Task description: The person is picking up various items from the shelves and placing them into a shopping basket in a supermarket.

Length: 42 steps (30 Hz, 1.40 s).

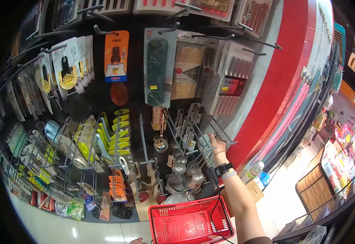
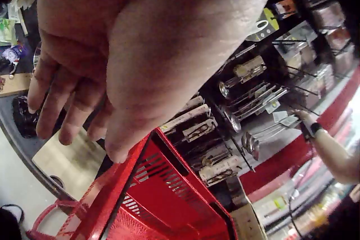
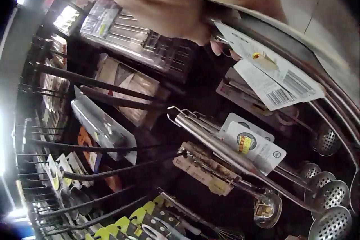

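At the right end of the rack, my right hand (image 1: 218,147) grips the upper handles of long-handled metal kitchen utensils. White cardboard tags (image 3: 275,71) hang from these handles, right below the curled fingers in the right wrist view. Their lower ends run toward that view's right edge, partly cut off. Beside them hang slotted ladles (image 3: 329,195) with round perforated bowls. My left hand (image 2: 129,54) is palm toward its camera, fingers loosely straight, holding nothing. It overlaps the rim of the red shopping basket (image 2: 169,189) in that view; only its fingertips show at the head view's bottom edge.
Metal hooks (image 1: 222,134) jut out from the dark display rack. A single ladle (image 1: 160,144) hangs left of the slotted ones, and green-handled tools (image 1: 120,134) further left. The red basket stands on the floor below. A red wall strip (image 1: 263,93) borders the right side.
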Tool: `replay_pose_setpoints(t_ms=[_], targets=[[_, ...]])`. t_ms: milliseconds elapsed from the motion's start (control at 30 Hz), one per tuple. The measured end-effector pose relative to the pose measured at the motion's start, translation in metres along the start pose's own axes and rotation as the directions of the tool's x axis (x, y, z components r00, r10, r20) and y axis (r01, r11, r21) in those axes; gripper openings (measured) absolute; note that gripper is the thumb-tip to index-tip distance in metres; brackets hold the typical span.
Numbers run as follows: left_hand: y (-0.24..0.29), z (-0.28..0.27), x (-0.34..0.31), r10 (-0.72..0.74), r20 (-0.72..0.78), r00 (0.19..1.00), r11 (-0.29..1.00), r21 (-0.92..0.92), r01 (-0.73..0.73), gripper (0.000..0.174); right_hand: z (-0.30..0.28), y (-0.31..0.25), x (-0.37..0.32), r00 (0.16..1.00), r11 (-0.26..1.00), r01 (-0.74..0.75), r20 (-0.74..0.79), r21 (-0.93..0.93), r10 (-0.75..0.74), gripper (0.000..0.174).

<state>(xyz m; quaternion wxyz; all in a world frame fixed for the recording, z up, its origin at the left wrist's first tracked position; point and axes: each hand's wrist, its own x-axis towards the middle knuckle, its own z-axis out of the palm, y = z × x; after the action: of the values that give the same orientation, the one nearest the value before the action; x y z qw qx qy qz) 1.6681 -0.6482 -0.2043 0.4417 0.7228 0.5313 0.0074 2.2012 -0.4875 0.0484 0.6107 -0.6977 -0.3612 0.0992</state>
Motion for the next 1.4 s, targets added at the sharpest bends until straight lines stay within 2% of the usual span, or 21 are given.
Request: replay_pose_setpoints(t_ms=[100,167,200,267,333,400,533,600,633,767,833,867,1000,1067,1100,1167,1200,1267,1300,1333,1400], targets=[[-0.048,0.026,0.025,0.095,-0.048,0.994,0.995,-0.022,-0.097,0.043,-0.018,-0.019,-0.025,1.0,1.0,-0.023,0.007,-0.009,0.023,0.029],[-0.068,0.035,0.038,0.248,-0.05,0.967,0.962,0.134,-0.24,0.034,-0.027,-0.043,-0.042,0.996,0.996,-0.086,0.02,0.024,0.085,0.027],[-0.06,0.032,0.033,0.244,-0.045,0.969,0.962,0.136,-0.236,0.034,-0.03,-0.04,-0.042,0.996,0.995,-0.093,0.02,0.025,0.093,0.027],[0.0,0.003,0.013,0.186,0.023,0.982,0.961,0.206,-0.186,0.044,-0.039,-0.028,-0.041,0.998,1.0,-0.021,0.055,-0.011,0.022,0.026],[0.0,0.007,0.018,0.146,0.061,0.987,0.958,0.239,-0.156,0.044,-0.048,-0.033,-0.053,0.997,0.998,0.068,0.038,-0.006,-0.068,0.025],[0.01,0.004,0.015,0.196,0.042,0.98,0.948,0.247,-0.2,0.042,-0.058,-0.036,-0.065,0.993,0.995,0.088,0.074,0.054,-0.092,0.023],[0.005,0.011,0.018,0.191,0.063,0.98,0.952,0.233,-0.2,0.043,-0.083,-0.043,-0.106,0.998,0.999,0.006,0.061,0.032,-0.007,0.027],[0.008,0.013,0.017,0.195,0.072,0.978,0.945,0.252,-0.207,0.042,-0.092,-0.009,-0.122,0.996,0.992,-0.077,0.051,0.103,0.073,0.026],[0.011,0.012,0.015,0.184,0.081,0.98,0.948,0.249,-0.199,0.042,-0.096,0.011,-0.13,0.998,0.997,-0.059,0.028,0.039,0.058,0.027],[0.011,0.014,0.014,0.163,0.115,0.98,0.949,0.254,-0.187,0.043,-0.101,0.066,-0.175,0.972,0.972,-0.227,-0.04,0.068,0.23,0.029],[0.019,0.011,0.01,0.129,0.138,0.982,0.946,0.28,-0.164,0.043,-0.102,0.105,-0.194,0.92,0.919,-0.36,-0.106,0.159,0.378,0.028],[0.022,0.011,0.009,0.113,0.15,0.982,0.943,0.296,-0.154,0.043,-0.096,0.129,-0.202,0.87,0.86,-0.395,-0.169,0.324,0.463,0.026],[0.029,0.012,0.005,0.077,0.136,0.988,0.95,0.289,-0.114,0.042,-0.091,0.241,-0.238,0.8,0.8,-0.503,-0.174,0.326,0.574,0.019],[0.026,0.014,0.005,0.082,0.125,0.989,0.953,0.281,-0.115,0.042,-0.086,0.245,-0.251,0.697,0.728,-0.642,-0.211,0.241,0.685,0.021],[0.024,0.014,0.004,0.093,0.111,0.989,0.956,0.267,-0.12,0.042,-0.083,0.253,-0.256,0.694,0.721,-0.649,-0.199,0.243,0.692,0.021],[0.023,0.013,-0.001,0.089,0.095,0.992,0.954,0.28,-0.112,0.041,-0.078,0.279,-0.265,0.6,0.642,-0.683,-0.233,0.349,0.765,0.023],[0.024,0.012,-0.003,0.1,0.084,0.991,0.951,0.286,-0.12,0.041,-0.075,0.296,-0.269,0.595,0.633,-0.691,-0.223,0.349,0.772,0.023],[0.019,0.013,-0.008,0.074,0.079,0.994,0.96,0.265,-0.092,0.041,-0.071,0.324,-0.273,0.614,0.698,-0.561,-0.342,0.445,0.712,0.023],[0.017,0.014,-0.01,0.06,0.076,0.995,0.968,0.239,-0.077,0.041,-0.073,0.312,-0.269,0.53,0.627,-0.599,-0.34,0.498,0.777,0.022],[0.015,0.014,-0.013,0.051,0.076,0.996,0.968,0.242,-0.068,0.041,-0.072,0.299,-0.265,0.503,0.641,-0.558,-0.4,0.526,0.766,0.022],[0.011,0.016,-0.017,0.037,0.062,0.997,0.959,0.278,-0.053,0.042,-0.075,0.316,-0.26,0.575,0.688,-0.597,-0.378,0.413,0.726,0.021]])
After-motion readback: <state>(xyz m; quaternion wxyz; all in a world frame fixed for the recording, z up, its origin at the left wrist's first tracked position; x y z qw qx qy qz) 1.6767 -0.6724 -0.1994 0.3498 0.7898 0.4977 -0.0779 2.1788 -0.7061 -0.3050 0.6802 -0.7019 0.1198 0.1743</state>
